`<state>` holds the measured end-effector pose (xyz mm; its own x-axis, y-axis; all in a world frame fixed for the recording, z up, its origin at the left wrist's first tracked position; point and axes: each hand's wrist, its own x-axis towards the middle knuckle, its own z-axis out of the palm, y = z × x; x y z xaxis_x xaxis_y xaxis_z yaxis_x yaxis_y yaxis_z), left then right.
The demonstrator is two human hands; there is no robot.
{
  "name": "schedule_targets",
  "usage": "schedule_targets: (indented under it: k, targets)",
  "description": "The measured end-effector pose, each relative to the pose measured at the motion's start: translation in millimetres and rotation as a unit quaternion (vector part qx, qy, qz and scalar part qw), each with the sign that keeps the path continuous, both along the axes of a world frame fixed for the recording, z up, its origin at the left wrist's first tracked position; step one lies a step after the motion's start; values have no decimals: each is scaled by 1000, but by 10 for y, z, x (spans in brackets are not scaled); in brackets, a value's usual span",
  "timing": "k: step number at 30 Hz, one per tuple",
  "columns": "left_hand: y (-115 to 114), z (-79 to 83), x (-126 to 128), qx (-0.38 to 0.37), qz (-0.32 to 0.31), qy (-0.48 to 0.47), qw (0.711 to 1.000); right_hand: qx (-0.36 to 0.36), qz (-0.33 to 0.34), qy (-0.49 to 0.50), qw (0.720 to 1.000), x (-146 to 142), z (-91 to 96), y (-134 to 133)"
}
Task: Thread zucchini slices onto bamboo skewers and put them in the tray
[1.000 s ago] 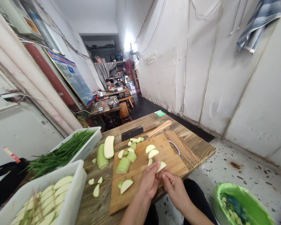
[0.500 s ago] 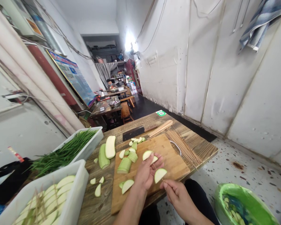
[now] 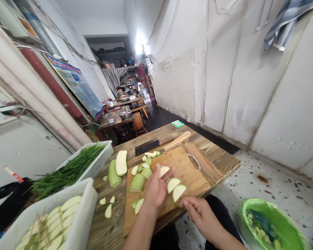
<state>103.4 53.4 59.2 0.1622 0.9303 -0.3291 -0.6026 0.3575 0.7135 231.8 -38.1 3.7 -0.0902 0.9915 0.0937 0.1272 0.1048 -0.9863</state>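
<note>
My right hand [image 3: 194, 209] pinches the low end of a thin wooden skewer. Two pale half-round zucchini slices with green rims sit at its upper part, a lower slice [image 3: 179, 192] and an upper slice [image 3: 173, 185], partly overlapping. My left hand [image 3: 158, 187] is over the cutting board [image 3: 191, 170], its fingers curled about another zucchini slice [image 3: 164, 171]; the fingertips are slightly blurred. Left of that hand, a row of cut zucchini [image 3: 137, 182] lies on the board. One more slice [image 3: 138, 206] is partly hidden behind my left forearm.
Behind the board lie a dark-bladed knife [image 3: 147, 147] and bundles of skewers [image 3: 205, 161]. Two zucchini halves [image 3: 121, 163] rest at left, beside white tubs of green stalks [image 3: 75, 161] and skewered slices [image 3: 67, 215]. A green basin [image 3: 281, 222] stands on the floor at right.
A second slice has passed from my left hand to the skewer, above the first. My left hand has drawn back slightly left, with one slice still in it. The view has shifted a little.
</note>
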Motion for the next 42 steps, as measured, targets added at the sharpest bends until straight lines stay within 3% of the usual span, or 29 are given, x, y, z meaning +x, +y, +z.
schedule_targets:
  k: [5, 14, 17, 19, 21, 23, 25, 28, 31, 33, 35, 37, 40, 42]
  targets:
    - [44, -32, -42, 8, -3, 23, 1000, -15, 9, 30, 999, -38, -18, -75]
    - [-115, 27, 101, 15, -80, 20, 996, 2, -20, 54, 998, -23, 69, 8]
    - [-128, -21, -148, 89, -37, 134, 986, -6, -37, 58, 998, 55, 34, 24]
    - [-161, -117, -455, 162, 28, 319, 934, -23, -53, 75, 996, 116, -12, 26]
    - [-230, -250, -813, 194, 74, 517, 830, -43, -66, 93, 992, 168, -65, 28]
    - [-325, -388, -1126, 196, 74, 647, 733, -64, -76, 101, 990, 197, -113, 31]
    - [-415, -503, -1322, 198, 53, 716, 667, -85, -78, 100, 988, 198, -151, 34]
    - [-484, -596, -1388, 218, 35, 758, 614, -104, -61, 97, 988, 163, -186, 25]
    - [-485, -590, -1328, 235, 26, 771, 591, -106, -43, 99, 989, 125, -202, -1]
    - [-484, -560, -1279, 241, 26, 767, 594, -106, -38, 100, 989, 111, -206, -24]
    - [-495, -535, -1222, 258, 22, 729, 633, -109, -34, 102, 988, 102, -207, -50]
    - [-504, -518, -1142, 255, 24, 650, 716, -110, -25, 100, 989, 88, -201, -83]
    - [-473, -472, -987, 170, 38, 480, 860, -94, 1, 73, 993, 48, -173, -149]
    - [-412, -408, -888, 100, 32, 366, 925, -77, 34, 44, 996, 16, -145, -205]
